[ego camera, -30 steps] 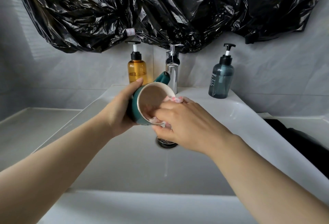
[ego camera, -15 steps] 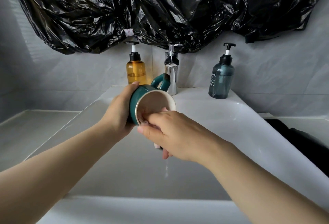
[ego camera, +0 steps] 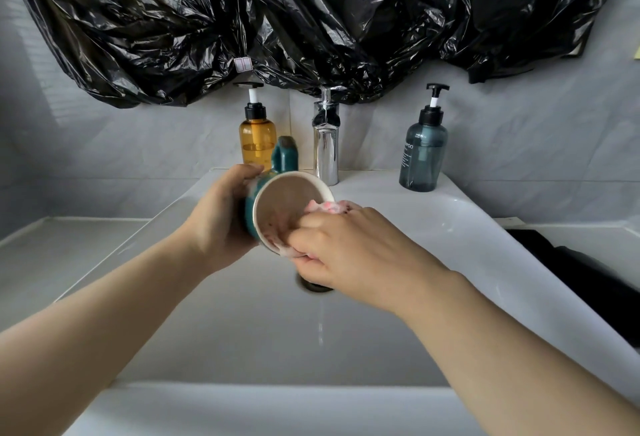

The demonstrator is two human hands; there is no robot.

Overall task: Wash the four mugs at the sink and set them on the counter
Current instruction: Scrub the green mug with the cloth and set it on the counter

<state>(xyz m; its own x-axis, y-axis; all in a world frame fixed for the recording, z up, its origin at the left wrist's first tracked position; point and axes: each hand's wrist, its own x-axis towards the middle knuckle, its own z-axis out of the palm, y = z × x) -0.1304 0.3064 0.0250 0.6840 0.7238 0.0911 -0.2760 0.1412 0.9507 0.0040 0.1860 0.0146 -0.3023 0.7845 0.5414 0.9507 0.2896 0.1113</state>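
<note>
My left hand [ego camera: 221, 217] grips a teal mug [ego camera: 282, 200] with a cream inside, tipped on its side over the white sink [ego camera: 242, 325], mouth towards me and handle pointing up. My right hand [ego camera: 353, 255] holds a pink cloth [ego camera: 325, 208] bunched against the mug's lower right rim, with fingers pressing it into the opening. No other mugs are in view. The tap [ego camera: 325, 138] stands just behind the mug, and I see no water running from it.
An amber pump bottle [ego camera: 257, 134] stands left of the tap and a dark blue one [ego camera: 422, 151] to its right on the sink's back ledge. Black plastic sheeting [ego camera: 311, 20] hangs above. A grey counter [ego camera: 62, 255] lies left; something black [ego camera: 568, 273] lies right. The drain [ego camera: 315, 285] sits under my right hand.
The mug's handle has turned from up-right to straight up in my left hand. My right hand went down past the rim, then came back up with the pink cloth showing again.
</note>
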